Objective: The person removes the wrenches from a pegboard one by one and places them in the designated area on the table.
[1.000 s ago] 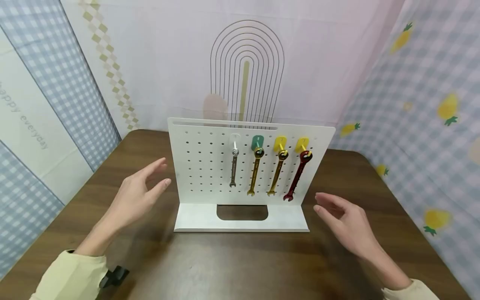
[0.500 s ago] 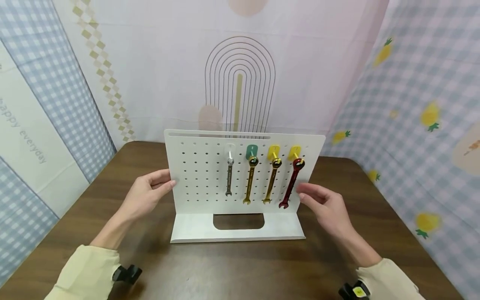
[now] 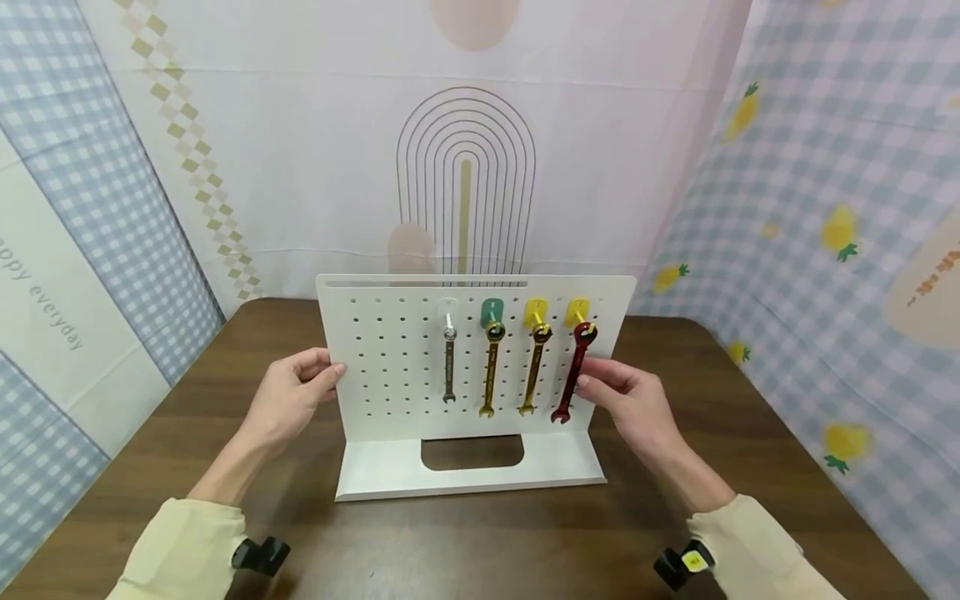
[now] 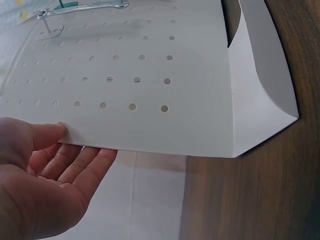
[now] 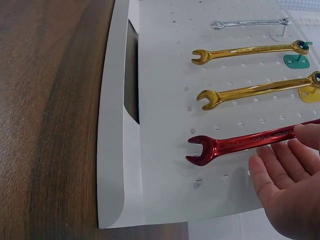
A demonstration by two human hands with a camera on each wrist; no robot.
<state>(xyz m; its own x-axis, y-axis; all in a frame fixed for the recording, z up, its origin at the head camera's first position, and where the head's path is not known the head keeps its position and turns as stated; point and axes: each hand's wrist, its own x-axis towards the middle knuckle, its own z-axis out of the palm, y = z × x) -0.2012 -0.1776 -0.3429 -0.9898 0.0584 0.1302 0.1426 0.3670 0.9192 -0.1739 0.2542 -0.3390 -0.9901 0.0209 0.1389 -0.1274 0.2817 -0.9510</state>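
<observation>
A white pegboard stand [image 3: 378,460] stands upright on the table. From its hooks hang a small silver wrench [image 3: 449,371], two gold wrenches [image 3: 491,375] and, farthest right, a red wrench [image 3: 573,377]. My left hand [image 3: 287,402] grips the board's left edge, thumb on the front face and fingers behind. At the right, my right hand [image 3: 636,408] pinches the red wrench's shank, the thumb over it and the fingers at its back, as the right wrist view shows. The red wrench's ring end is still at its yellow hook [image 3: 577,312].
The brown wooden table [image 3: 480,546] spreads around the stand. Behind it hangs a white curtain [image 3: 315,167] with an arch print, and checked cloth [image 3: 787,275] closes off both sides. A cut-out slot [image 3: 472,451] lies in the stand's base.
Both hands have come inward from either side. The left took hold of the board's edge, the right reached the red wrench. The stand appears lower and slightly turned in the head view.
</observation>
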